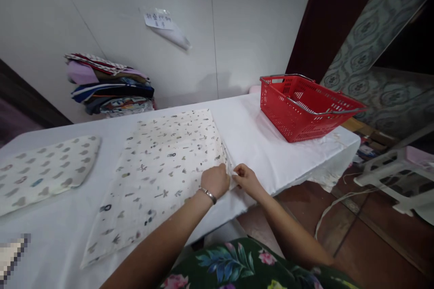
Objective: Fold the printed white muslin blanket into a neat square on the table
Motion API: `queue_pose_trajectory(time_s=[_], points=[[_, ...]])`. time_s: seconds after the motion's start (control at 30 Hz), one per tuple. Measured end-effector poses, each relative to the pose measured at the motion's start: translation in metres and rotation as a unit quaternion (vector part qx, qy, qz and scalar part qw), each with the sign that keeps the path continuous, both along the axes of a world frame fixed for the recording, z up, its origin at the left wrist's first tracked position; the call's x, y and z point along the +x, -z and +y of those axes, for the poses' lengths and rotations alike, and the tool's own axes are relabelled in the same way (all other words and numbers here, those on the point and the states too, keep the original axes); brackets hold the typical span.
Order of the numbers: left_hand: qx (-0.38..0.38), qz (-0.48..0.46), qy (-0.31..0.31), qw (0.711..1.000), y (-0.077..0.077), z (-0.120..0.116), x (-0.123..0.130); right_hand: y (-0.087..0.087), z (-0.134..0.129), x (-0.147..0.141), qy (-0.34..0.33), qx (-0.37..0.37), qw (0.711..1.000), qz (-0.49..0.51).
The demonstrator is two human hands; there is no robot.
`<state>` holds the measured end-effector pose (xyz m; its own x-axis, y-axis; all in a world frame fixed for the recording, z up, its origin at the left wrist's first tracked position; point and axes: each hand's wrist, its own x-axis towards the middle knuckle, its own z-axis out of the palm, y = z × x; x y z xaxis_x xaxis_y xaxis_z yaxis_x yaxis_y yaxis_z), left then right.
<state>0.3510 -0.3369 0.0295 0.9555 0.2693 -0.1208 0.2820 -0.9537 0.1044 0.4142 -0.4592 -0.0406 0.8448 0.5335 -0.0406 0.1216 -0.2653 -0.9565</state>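
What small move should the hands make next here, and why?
Probably the right hand should even up the loose layers along the right edge of the larger patterned cloth while the left hand steadies it. Both hands are at that edge, where the layers look slightly spread, while the rest lies fairly flat on the white-covered table.

left fingers (225,174), right fingers (240,170) at edge of patterned cloth (169,153)
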Motion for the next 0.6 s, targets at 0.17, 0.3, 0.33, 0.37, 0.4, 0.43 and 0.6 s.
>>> queue_pose_trajectory(time_s=[0.17, 0.3, 0.33, 0.37, 0.4, 0.43, 0.6], points=[[-0.047, 0.006, 0.02, 0.999, 0.006, -0.01, 0.004, 0.0, 0.008, -0.009, 0.003, 0.15, 0.979, 0.137], [-0.097, -0.009, 0.028, 0.995, 0.008, -0.008, 0.004, -0.007, 0.001, -0.01, -0.007, 0.156, 0.976, 0.15], [-0.113, -0.011, 0.032, 0.993, 0.009, -0.007, 0.003, -0.008, -0.001, -0.01, -0.009, 0.152, 0.977, 0.15], [-0.129, -0.013, 0.035, 0.991, 0.011, -0.006, 0.003, -0.009, -0.003, -0.009, -0.011, 0.146, 0.978, 0.15], [-0.144, -0.015, 0.037, 0.989, 0.012, -0.006, 0.003, -0.01, -0.005, -0.009, -0.01, 0.138, 0.979, 0.15], [-0.159, -0.016, 0.039, 0.986, 0.013, -0.006, 0.003, -0.01, -0.006, -0.008, -0.006, 0.129, 0.98, 0.15], [-0.245, -0.026, 0.063, 0.967, 0.021, -0.006, 0.001, -0.003, -0.006, -0.004, 0.024, 0.104, 0.982, 0.157]])
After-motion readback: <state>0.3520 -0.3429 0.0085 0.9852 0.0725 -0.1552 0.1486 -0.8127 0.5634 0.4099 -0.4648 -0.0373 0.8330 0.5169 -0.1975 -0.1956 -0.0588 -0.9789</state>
